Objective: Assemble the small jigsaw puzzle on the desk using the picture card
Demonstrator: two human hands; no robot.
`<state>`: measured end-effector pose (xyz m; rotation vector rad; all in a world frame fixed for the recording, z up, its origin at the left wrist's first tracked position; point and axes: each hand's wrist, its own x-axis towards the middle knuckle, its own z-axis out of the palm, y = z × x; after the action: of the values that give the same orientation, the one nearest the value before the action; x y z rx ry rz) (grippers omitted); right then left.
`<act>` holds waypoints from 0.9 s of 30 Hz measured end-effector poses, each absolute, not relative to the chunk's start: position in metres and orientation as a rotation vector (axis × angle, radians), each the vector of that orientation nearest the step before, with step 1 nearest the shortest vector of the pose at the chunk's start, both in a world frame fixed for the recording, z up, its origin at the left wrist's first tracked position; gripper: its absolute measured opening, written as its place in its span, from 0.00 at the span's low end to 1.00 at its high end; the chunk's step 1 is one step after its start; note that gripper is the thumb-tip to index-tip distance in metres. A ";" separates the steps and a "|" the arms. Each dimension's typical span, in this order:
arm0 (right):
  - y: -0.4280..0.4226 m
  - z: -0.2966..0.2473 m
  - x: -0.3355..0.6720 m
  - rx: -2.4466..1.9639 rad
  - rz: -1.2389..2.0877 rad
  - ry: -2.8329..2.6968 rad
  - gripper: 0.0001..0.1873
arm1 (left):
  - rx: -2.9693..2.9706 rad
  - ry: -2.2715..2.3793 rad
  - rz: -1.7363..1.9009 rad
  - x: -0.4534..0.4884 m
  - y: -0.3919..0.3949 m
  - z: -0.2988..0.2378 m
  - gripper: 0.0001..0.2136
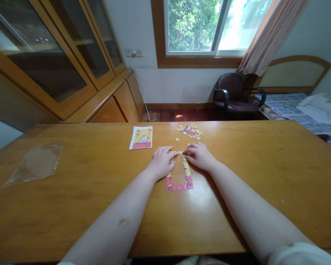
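On the table lies a jigsaw puzzle frame [179, 187], pink along the near edge and yellow up the sides, with bare wood inside it. My left hand [163, 162] rests flat over the frame's far left side, fingers extended and thumb apart, covering some pieces there. At the far right corner, my right hand [200, 156] has its fingers bent and drawn together on a puzzle piece, which they mostly hide. Just beyond the hands is a pile of loose puzzle pieces [191, 131], with a single yellow piece [177, 139] lying apart from it.
Left of the puzzle lies a picture card [141, 138] showing a white animal on yellow and pink. A clear plastic bag [37, 162] is on the table [85, 213] at far left. Beyond stand a glass-doored cabinet [96, 79] and an armchair [231, 92].
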<state>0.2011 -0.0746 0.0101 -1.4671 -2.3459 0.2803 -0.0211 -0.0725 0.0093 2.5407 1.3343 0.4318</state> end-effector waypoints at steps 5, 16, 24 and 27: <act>-0.074 0.010 0.202 -1.471 0.290 -2.332 0.09 | 2.538 1.317 0.432 -0.021 -0.073 0.010 0.17; -0.075 0.012 0.202 -1.457 0.281 -2.346 0.10 | 2.542 1.330 0.411 -0.020 -0.074 0.011 0.18; -0.076 0.013 0.202 -1.426 0.296 -2.371 0.12 | 2.513 1.465 0.436 -0.019 -0.072 0.017 0.17; -0.077 0.014 0.202 -1.429 0.300 -2.367 0.11 | 2.490 1.505 0.437 -0.021 -0.071 0.019 0.15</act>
<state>0.2015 -0.0769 0.0137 -1.4286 -2.3674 0.3003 -0.0205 -0.0706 0.0192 2.4897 1.5054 0.4366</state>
